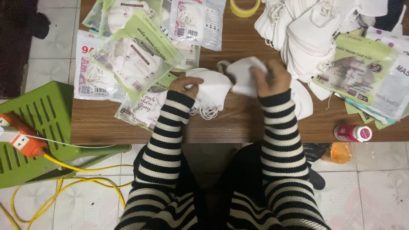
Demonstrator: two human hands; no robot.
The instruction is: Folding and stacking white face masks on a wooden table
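Observation:
My left hand grips the edge of a small stack of white face masks resting on the brown wooden table, their ear loops trailing toward me. My right hand holds a single white folded mask just right of that stack, fingers closed over its top. Both arms wear black-and-white striped sleeves. Another white mask lies flat beside my right wrist.
Packaged masks in green and clear bags lie at the left; more packs at the right. A heap of loose white masks, a yellow tape roll, a small red-capped bottle, a green plastic stool with an orange power strip.

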